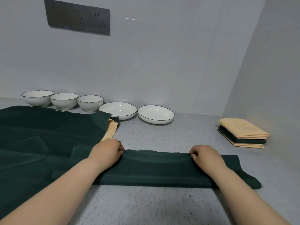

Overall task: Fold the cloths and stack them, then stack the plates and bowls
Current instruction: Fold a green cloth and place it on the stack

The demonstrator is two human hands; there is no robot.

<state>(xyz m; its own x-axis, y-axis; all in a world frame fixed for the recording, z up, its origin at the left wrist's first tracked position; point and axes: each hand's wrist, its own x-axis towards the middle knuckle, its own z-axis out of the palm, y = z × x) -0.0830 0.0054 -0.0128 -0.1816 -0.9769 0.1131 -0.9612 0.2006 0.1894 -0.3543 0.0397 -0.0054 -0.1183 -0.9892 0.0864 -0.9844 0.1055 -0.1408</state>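
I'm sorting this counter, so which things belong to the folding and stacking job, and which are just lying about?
Job: green cloth pinched by left hand and right hand, spread cloths, folded stack, three bowls, two plates.
Lying about: wall socket panel.

Both bare forearms reach forward from the lower corners, palms turned down. The left hand [108,154] and the right hand [203,158] lie level with each other and well apart, each with fingers curled, pinching the green cloth [154,169] at its far edge.
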